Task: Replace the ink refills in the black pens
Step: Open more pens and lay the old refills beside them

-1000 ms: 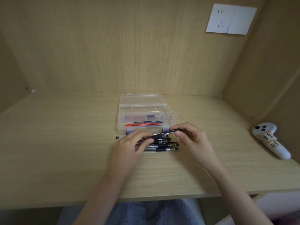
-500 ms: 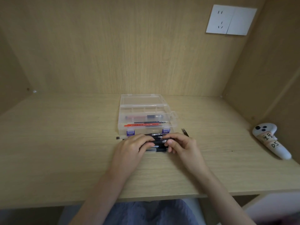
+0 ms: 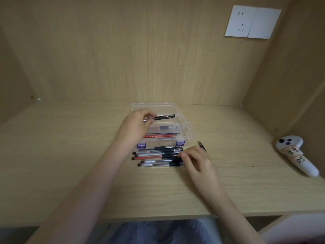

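Pinched at one end by left hand (image 3: 139, 122): black pen (image 3: 164, 117), raised level over clear box (image 3: 186, 126) at desk (image 3: 70, 164) centre, likely for dismantling. Right hand (image 3: 197, 160) against pen row (image 3: 158, 156) before box; pinching or merely touching, cannot tell.

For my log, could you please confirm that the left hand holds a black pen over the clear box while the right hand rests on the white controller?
Not quite: the head view shows the right hand at the row of pens on the desk, while the white controller lies untouched. The left hand does hold a black pen over the clear box.
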{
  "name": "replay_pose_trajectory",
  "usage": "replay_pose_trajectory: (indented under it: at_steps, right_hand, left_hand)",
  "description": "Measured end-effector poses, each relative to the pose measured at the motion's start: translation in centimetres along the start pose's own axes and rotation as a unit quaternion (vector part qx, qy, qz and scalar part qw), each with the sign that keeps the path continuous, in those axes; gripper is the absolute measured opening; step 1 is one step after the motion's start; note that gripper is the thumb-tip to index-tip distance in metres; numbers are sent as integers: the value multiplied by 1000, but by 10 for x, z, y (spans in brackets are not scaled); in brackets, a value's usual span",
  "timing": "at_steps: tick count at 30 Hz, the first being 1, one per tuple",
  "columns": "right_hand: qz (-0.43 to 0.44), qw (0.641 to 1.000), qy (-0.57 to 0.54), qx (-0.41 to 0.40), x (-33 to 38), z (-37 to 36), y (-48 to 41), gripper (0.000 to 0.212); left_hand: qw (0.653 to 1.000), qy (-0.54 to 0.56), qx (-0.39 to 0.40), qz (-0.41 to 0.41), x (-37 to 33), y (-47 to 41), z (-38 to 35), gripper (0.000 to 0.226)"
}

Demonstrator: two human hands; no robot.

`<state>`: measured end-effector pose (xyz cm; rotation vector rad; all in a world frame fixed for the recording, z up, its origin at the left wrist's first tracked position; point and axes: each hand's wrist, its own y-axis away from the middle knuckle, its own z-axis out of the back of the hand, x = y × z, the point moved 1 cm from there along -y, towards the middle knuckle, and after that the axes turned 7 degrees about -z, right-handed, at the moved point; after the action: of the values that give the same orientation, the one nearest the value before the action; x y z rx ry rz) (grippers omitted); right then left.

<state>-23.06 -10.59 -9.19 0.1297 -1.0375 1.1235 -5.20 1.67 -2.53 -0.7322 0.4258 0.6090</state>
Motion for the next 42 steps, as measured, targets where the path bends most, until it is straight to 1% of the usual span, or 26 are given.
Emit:
replay_pose_trajectory:
  at_steps: [4,7,10,13,18,20,25,29,33,39,40,42]
  right_hand:
    - [2,1000,19,-16,-3,0,-2,17]
    - [1,1000,23,-8,-4,-1,-2,15]
    - [-6,1000,12,-5,-3,0,-2,14]
    - [-19,1000,-20,-9,-2,1,-2,12]
    - [-69,994,-83,-19,-1,4,-3,16]
    - [-74,993,-90,-21,-1,4,-3,17]
    - [-71,994,-82,-22,-3,3,-3,16]
    - [-70,994,-79,-23,-4,3,-3,17]
    - [-59,996,-70,-22,-4,3,-2,17]
    - [-32,999,-33,-11,-4,3,-1,14]
    - [-27,999,-30,-8,-3,3,-1,12]
    - [-18,1000,-24,0,-2,4,0,8]
  left_hand:
    - [997,-3,71,32,23,-29,-21,16]
    - [995,14,81,55,36,-36,-35,15]
    - [995,2,82,61,40,-39,-40,18]
    - [997,-9,78,29,31,-37,-36,23]
    - [997,-20,70,-41,1,-13,-22,21]
    - [993,-53,70,-82,-14,7,-19,21]
    - [978,-84,88,-170,-34,71,-22,17]
    - [976,-92,109,-163,-23,99,-29,22]
    - [970,-121,109,-179,-20,100,-35,31]
    - [977,-96,81,-174,-20,100,-41,16]
    - [979,-87,70,-169,-19,101,-40,17]
    - [986,-63,43,-149,-19,102,-38,31]
